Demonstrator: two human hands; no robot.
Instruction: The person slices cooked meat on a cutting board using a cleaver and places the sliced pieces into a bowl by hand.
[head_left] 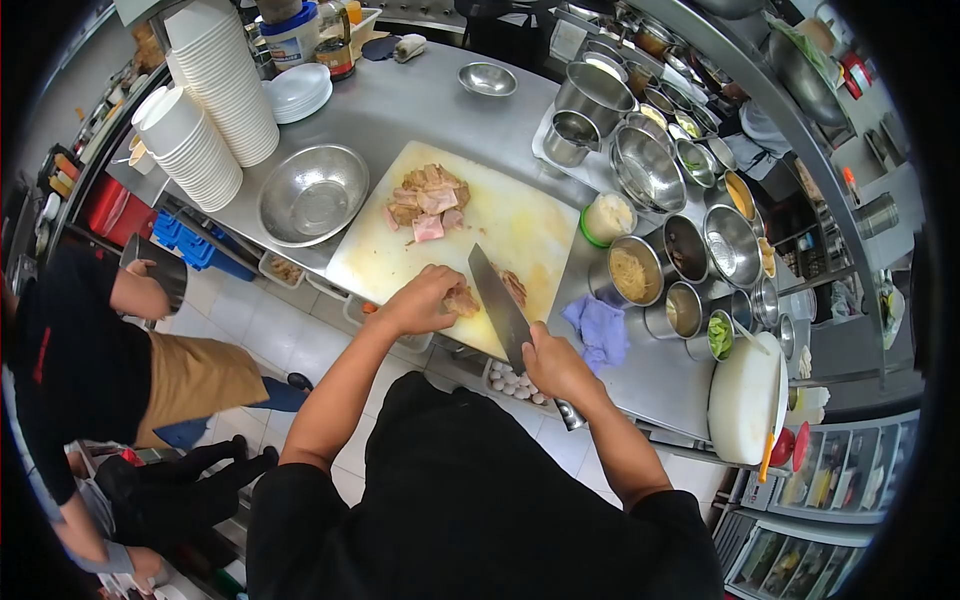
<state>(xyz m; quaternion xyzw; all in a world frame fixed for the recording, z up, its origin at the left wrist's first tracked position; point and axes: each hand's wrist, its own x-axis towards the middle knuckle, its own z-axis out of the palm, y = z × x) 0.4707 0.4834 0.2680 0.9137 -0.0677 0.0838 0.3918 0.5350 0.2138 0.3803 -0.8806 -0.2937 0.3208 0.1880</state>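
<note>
My right hand is wrapped round the handle of a broad knife, its blade angled up and left over the near part of the cutting board. Just left of the blade, my left hand has its fingers bent down on a piece of meat. On the blade's other side lie cut strips of meat, partly hidden by it. Farther back on the board sits a pile of meat pieces, some pink, some brownish.
An empty metal bowl stands left of the board, beside stacked white containers. Right are a purple cloth, a green-rimmed tub and several metal pots. Another person stands at the left, holding a metal pot.
</note>
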